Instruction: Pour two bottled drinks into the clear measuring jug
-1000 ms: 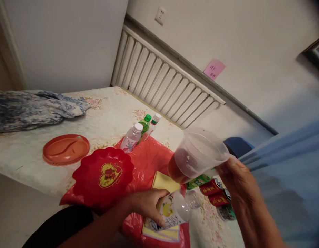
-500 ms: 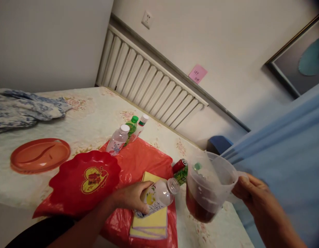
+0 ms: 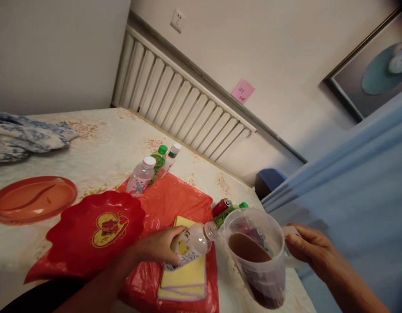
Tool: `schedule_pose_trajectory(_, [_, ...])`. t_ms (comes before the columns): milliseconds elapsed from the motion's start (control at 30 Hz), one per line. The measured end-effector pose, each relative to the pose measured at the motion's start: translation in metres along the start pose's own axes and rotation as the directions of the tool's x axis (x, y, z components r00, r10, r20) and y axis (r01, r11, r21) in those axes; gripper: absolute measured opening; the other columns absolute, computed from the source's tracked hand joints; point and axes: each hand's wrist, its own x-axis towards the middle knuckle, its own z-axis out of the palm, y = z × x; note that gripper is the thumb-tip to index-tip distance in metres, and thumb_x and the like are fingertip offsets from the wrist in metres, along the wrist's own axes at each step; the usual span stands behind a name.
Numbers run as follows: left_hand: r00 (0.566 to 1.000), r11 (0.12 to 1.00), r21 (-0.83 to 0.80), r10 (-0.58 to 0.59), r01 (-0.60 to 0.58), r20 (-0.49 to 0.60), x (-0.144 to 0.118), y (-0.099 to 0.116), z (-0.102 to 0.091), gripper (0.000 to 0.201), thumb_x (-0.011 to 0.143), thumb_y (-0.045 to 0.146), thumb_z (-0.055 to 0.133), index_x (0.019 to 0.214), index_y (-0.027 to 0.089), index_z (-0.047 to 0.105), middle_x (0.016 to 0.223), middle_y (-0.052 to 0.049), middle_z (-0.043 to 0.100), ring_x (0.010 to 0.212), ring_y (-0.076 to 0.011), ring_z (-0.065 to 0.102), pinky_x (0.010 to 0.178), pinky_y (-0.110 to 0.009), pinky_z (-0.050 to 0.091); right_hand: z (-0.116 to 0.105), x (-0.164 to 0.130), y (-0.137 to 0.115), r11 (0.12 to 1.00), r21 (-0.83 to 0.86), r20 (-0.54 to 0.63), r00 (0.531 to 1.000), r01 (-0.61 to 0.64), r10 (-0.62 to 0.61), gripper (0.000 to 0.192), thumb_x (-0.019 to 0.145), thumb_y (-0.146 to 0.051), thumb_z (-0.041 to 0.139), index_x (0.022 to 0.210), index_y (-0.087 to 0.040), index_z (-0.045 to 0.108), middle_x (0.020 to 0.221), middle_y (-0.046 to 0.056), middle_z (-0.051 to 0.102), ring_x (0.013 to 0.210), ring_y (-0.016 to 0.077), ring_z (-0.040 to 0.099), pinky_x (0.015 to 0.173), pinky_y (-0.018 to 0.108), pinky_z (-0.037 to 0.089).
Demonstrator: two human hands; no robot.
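My left hand [image 3: 157,247] grips a small clear plastic bottle [image 3: 191,244] with a yellow-printed label, its open neck tilted toward the right. It rests over a stack of yellow cloths [image 3: 187,276] on a red plastic bag [image 3: 170,204]. My right hand [image 3: 310,252] holds the handle of a clear plastic jug [image 3: 257,261] with brown liquid in its lower part. The jug stands nearly upright, its rim close beside the bottle's mouth.
A red scalloped dish [image 3: 96,228] with a yellow heart and an orange plate [image 3: 31,198] lie at the left. Three capped bottles [image 3: 151,167] stand behind the bag. Drink cans [image 3: 225,208] lie behind the jug. Blue patterned fabric [image 3: 21,137] is far left. A radiator [image 3: 181,106] lines the wall.
The jug came down from a raised, tilted pose to nearly upright at the bottle's mouth. My left hand kept its hold on the bottle. The view swung right.
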Motion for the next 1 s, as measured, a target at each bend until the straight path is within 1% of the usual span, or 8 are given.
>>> schedule_pose_trajectory(100, [1.000, 0.999, 0.036, -0.003, 0.003, -0.009, -0.001, 0.004, 0.000, 0.073, 0.056, 0.019, 0.074, 0.125, 0.023, 0.053, 0.115, 0.000, 0.068, 0.105, -0.0246, 0.064, 0.081, -0.027, 0.052, -0.003, 0.004, -0.005, 0.994, -0.106, 0.103, 0.995, 0.008, 0.003, 0.050, 0.073, -0.066, 0.068, 0.063, -0.018, 0.058, 0.055, -0.004, 0.034, 0.051, 0.0095, 0.028, 0.048, 0.024, 0.021])
schedule_pose_trajectory(267, [0.999, 0.996, 0.088, -0.027, 0.030, -0.038, -0.001, 0.007, 0.000, 0.074, 0.055, 0.018, 0.075, 0.126, 0.021, 0.054, 0.118, -0.002, 0.067, 0.107, -0.0256, 0.063, 0.083, -0.027, 0.052, -0.001, 0.009, -0.013, 0.974, -0.220, 0.178, 0.984, 0.046, -0.007, 0.051, 0.080, -0.067, 0.061, 0.069, -0.017, 0.058, 0.060, -0.005, 0.030, 0.056, 0.0097, 0.026, 0.051, 0.024, 0.020])
schedule_pose_trajectory(433, [0.999, 0.995, 0.096, -0.035, 0.039, -0.039, 0.000, 0.004, 0.000, 0.076, 0.054, 0.019, 0.076, 0.127, 0.022, 0.054, 0.118, -0.001, 0.068, 0.107, -0.0261, 0.063, 0.084, -0.028, 0.052, -0.002, 0.012, -0.019, 0.954, -0.284, 0.206, 0.978, 0.095, -0.036, 0.051, 0.082, -0.066, 0.058, 0.069, -0.017, 0.056, 0.062, -0.005, 0.030, 0.057, 0.0101, 0.029, 0.051, 0.024, 0.021])
schedule_pose_trajectory(600, [0.999, 0.994, 0.106, -0.027, 0.031, -0.040, 0.001, 0.004, 0.001, 0.077, 0.054, 0.019, 0.075, 0.128, 0.021, 0.055, 0.119, -0.002, 0.068, 0.106, -0.0266, 0.064, 0.084, -0.028, 0.053, -0.003, 0.013, -0.028, 0.934, -0.328, 0.242, 0.968, 0.139, -0.059, 0.051, 0.083, -0.066, 0.056, 0.067, -0.018, 0.055, 0.060, -0.005, 0.029, 0.055, 0.0100, 0.029, 0.049, 0.024, 0.022])
schedule_pose_trajectory(767, [0.998, 0.986, 0.162, -0.027, 0.036, -0.053, 0.000, 0.004, 0.000, 0.077, 0.054, 0.022, 0.077, 0.128, 0.022, 0.055, 0.119, -0.001, 0.068, 0.107, -0.0267, 0.064, 0.087, -0.029, 0.053, 0.000, 0.015, -0.035, 0.910, -0.378, 0.242, 0.967, 0.173, -0.084, 0.054, 0.081, -0.069, 0.056, 0.064, -0.018, 0.055, 0.059, -0.005, 0.030, 0.055, 0.0102, 0.028, 0.047, 0.024, 0.023])
schedule_pose_trajectory(1000, [0.995, 0.971, 0.232, -0.036, 0.058, -0.094, -0.001, 0.005, 0.000, 0.078, 0.054, 0.022, 0.076, 0.130, 0.022, 0.055, 0.126, -0.002, 0.065, 0.112, -0.0273, 0.062, 0.090, -0.029, 0.052, 0.003, 0.015, -0.044, 0.879, -0.418, 0.264, 0.957, 0.227, -0.121, 0.056, 0.081, -0.070, 0.055, 0.062, -0.018, 0.053, 0.060, -0.004, 0.031, 0.054, 0.0101, 0.029, 0.047, 0.024, 0.025])
